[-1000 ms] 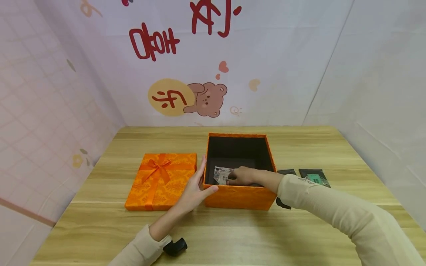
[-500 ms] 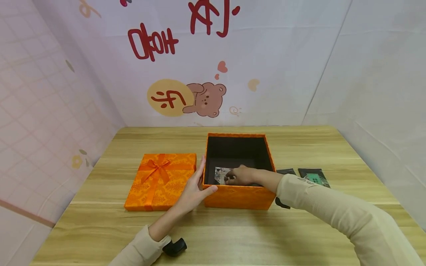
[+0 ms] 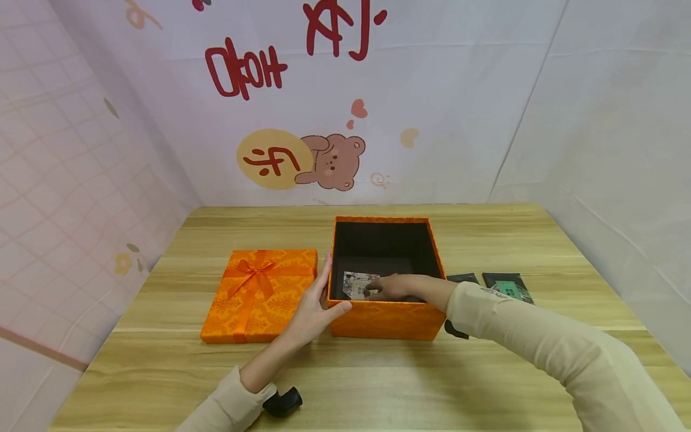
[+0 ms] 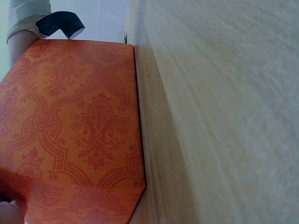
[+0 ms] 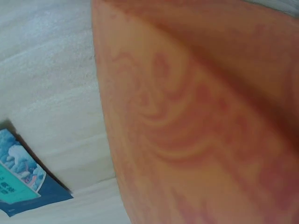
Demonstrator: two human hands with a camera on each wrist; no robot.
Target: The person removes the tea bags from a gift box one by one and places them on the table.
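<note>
An orange patterned gift box (image 3: 383,321) with a black inside stands on the table. My left hand (image 3: 313,309) rests against its near left corner, fingers straight along the side and thumb at the front rim. Reaching over the box's right wall, my right hand (image 3: 394,287) is down inside. Its fingertips pinch the right edge of a flat packet (image 3: 355,284) with a floral print and pale label, near the box's front left. In the left wrist view the box's patterned side (image 4: 84,112) fills much of the frame. Only the box's outside shows beside my right wrist.
The orange lid (image 3: 261,294) with a ribbon bow lies left of the box. To the right are two dark packets, one with a green label (image 3: 509,288), the other (image 3: 463,278) partly behind my right arm. A white printed backdrop (image 3: 448,108) stands behind.
The packet in the box tilts slightly, then lies flatter and a little farther left, with my right fingers at its edge. My left hand stays on the box corner.
</note>
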